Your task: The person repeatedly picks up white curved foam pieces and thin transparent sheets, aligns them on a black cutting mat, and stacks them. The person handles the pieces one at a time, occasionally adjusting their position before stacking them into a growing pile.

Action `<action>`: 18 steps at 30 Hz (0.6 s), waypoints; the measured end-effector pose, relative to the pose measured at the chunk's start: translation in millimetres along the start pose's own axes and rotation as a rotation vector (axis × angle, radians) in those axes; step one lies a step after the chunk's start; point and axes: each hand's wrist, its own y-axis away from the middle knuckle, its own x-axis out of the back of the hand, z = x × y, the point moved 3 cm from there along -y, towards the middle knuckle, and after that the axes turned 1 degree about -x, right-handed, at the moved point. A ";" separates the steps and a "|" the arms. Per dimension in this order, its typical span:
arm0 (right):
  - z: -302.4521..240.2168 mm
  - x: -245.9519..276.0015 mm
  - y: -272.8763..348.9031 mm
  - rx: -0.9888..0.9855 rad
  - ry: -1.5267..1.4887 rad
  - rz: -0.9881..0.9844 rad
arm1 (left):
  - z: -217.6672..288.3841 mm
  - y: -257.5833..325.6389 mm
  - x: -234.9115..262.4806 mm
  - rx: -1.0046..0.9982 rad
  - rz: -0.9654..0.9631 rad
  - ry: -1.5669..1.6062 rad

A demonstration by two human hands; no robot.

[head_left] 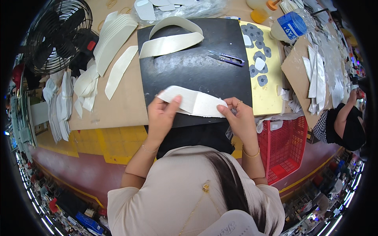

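Hands at near edge of black mat point(197, 70); left hand point(161, 118) pinches left end of white curved fabric piece point(193, 103), thumb on top, fingers closed under it; right hand point(240, 120) grips the right end the same way, piece held just above the mat. Thread snips point(227, 59) lie further back on mat, well apart; folded white strip point(171, 41) at far edge; yellow sheet point(271, 98) with grey patches to the right; clear bottle with blue label point(289, 25) beyond it; red basket point(285, 145) beside right forearm.
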 end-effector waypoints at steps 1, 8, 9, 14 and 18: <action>0.2 2.0 -0.4 -0.011 -0.010 -0.013 | 0.9 -1.9 8.0 0.020 0.045 0.063; 11.4 17.3 -4.6 -0.005 -0.073 0.043 | 40.7 -16.2 42.7 -0.156 0.193 0.268; 12.1 18.6 -5.3 -0.034 -0.116 0.042 | 43.8 -17.7 50.5 -0.148 0.235 0.246; 7.7 17.9 -5.2 -0.067 -0.086 -0.045 | 53.2 -21.0 78.1 -0.265 0.396 0.252; 14.5 31.4 -6.9 -0.120 -0.119 0.008 | 57.1 -24.8 125.0 -0.310 0.598 0.389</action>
